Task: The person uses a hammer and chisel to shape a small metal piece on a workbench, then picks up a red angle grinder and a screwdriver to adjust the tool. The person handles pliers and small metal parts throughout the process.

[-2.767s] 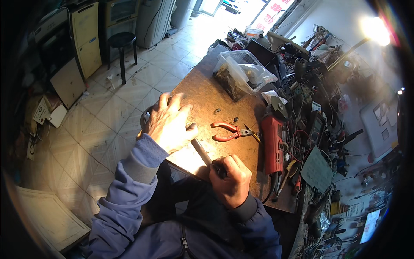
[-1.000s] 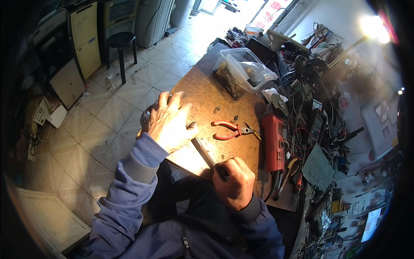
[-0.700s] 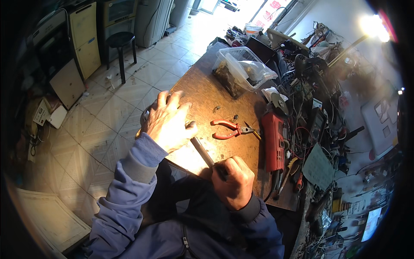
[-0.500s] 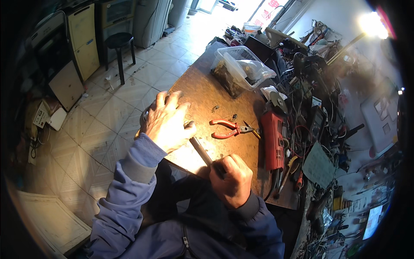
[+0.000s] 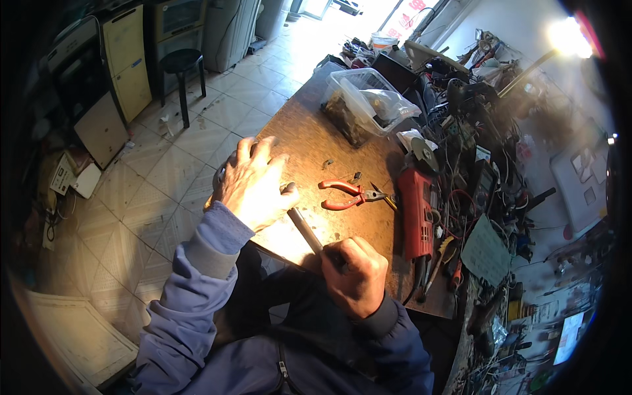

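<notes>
My left hand (image 5: 250, 184) lies palm down at the left edge of the wooden worktop, its fingers spread and its thumb sticking out to the right. Whatever is under the palm is hidden. In my right hand (image 5: 355, 273), closed in a fist near the front edge, is a dark rod-shaped tool (image 5: 305, 230). It slants up and left, its far end close to my left thumb; its exact kind I cannot make out. To the right of that end rest red-handled pliers (image 5: 349, 196), jaws pointing right. Small dark bits (image 5: 328, 163) lie beyond them.
A red power tool with a disc (image 5: 416, 210) lies along the worktop's right side, before a heap of cables and tools (image 5: 461, 125). A clear plastic bin (image 5: 359, 82) stands at the far end. On the tiled floor is a black stool (image 5: 181, 62). A bright lamp (image 5: 569, 38) shines upper right.
My right fist has shifted very slightly to the right. My left hand and the pliers look nearly the same as before.
</notes>
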Available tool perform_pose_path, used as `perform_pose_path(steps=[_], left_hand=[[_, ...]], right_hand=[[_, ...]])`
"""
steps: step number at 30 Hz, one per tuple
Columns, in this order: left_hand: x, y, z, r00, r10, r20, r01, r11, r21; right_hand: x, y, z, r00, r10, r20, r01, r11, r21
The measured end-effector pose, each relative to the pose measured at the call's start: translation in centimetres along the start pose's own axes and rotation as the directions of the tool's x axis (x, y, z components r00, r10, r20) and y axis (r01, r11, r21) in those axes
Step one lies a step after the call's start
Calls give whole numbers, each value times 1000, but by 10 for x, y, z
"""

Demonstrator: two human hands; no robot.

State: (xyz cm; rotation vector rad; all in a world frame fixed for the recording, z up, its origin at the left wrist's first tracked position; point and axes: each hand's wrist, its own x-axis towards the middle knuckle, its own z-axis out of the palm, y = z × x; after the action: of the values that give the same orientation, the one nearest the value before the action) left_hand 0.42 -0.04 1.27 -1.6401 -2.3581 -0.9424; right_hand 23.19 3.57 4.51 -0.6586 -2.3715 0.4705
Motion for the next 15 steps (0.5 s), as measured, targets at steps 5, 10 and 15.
perform_pose_path(steps=[5, 10, 15], left_hand=[[-1, 0, 0, 1000, 4, -14, -4, 1000, 15], [-1, -1, 1, 1000, 11, -13, -11, 1000, 28], [0, 3, -1, 1000, -6, 1, 6, 1000, 23]], right_hand=[[0, -1, -2, 1000, -10, 11, 10, 1000, -13], [2, 0, 0, 1000, -7, 7, 7, 1000, -1], [-5, 3, 0, 1000, 9, 6, -9, 999, 47]])
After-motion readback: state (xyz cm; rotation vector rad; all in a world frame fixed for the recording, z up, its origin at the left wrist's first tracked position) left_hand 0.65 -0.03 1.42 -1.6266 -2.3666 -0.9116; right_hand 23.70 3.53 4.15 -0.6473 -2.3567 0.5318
